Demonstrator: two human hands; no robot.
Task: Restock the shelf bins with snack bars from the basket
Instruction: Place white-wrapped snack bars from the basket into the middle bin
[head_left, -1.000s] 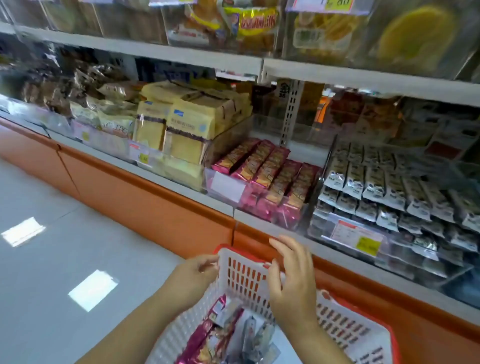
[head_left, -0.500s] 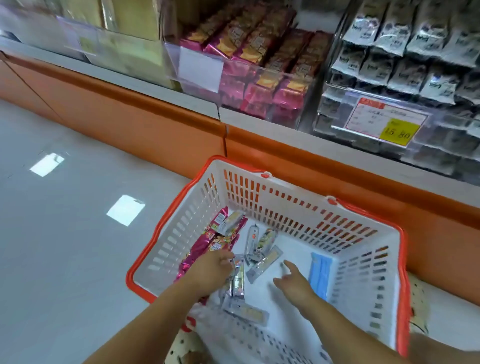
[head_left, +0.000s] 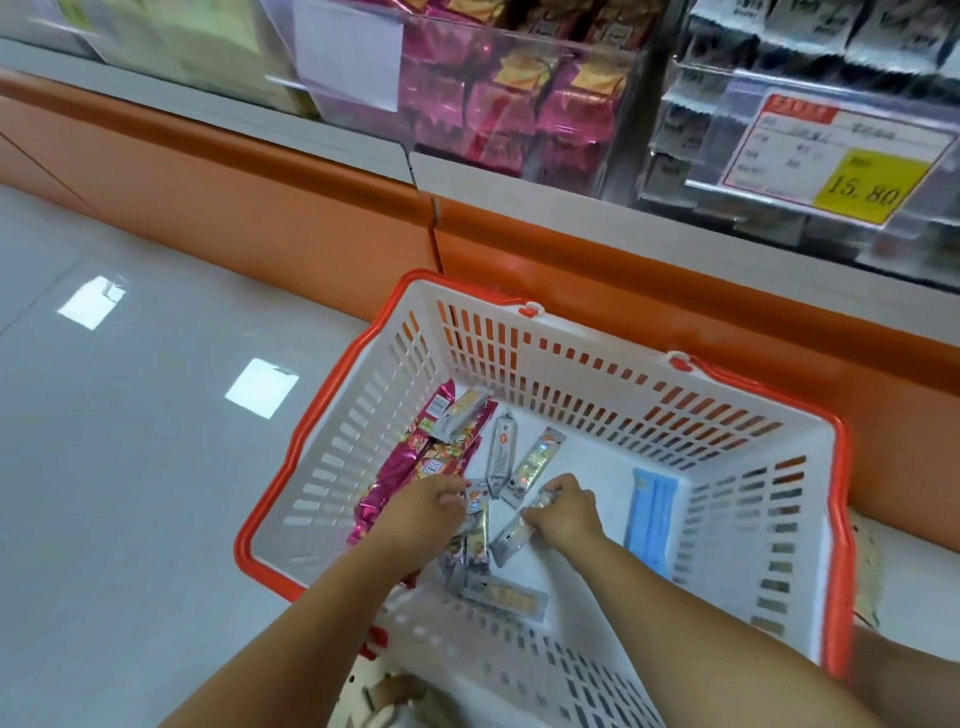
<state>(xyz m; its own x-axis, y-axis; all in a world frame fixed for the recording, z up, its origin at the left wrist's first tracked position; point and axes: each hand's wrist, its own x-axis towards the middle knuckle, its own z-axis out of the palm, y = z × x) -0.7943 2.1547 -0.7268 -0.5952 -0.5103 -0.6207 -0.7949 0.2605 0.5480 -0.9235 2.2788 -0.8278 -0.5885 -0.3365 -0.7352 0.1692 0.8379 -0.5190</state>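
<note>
A white basket with an orange rim (head_left: 571, 332) stands on the floor below the shelf. Several silver snack bars (head_left: 530, 465) lie on its bottom, pink-wrapped bars (head_left: 400, 467) along its left wall and a blue pack (head_left: 649, 514) at the right. My left hand (head_left: 428, 512) is down among the silver bars, fingers curled onto a silver bar (head_left: 475, 519). My right hand (head_left: 563, 512) pinches the end of another silver bar (head_left: 514, 532). The clear shelf bin of pink bars (head_left: 519, 109) sits above.
A second clear bin (head_left: 779, 119) with dark silver packs and a yellow price tag (head_left: 867, 179) is at the upper right. An orange shelf base (head_left: 260, 171) runs behind the basket. Grey tiled floor (head_left: 130, 441) lies to the left.
My view dropped from the shelf to the basket. Both hands left the basket rim and went down inside; since half a second ago my right hand has closed on a silver bar.
</note>
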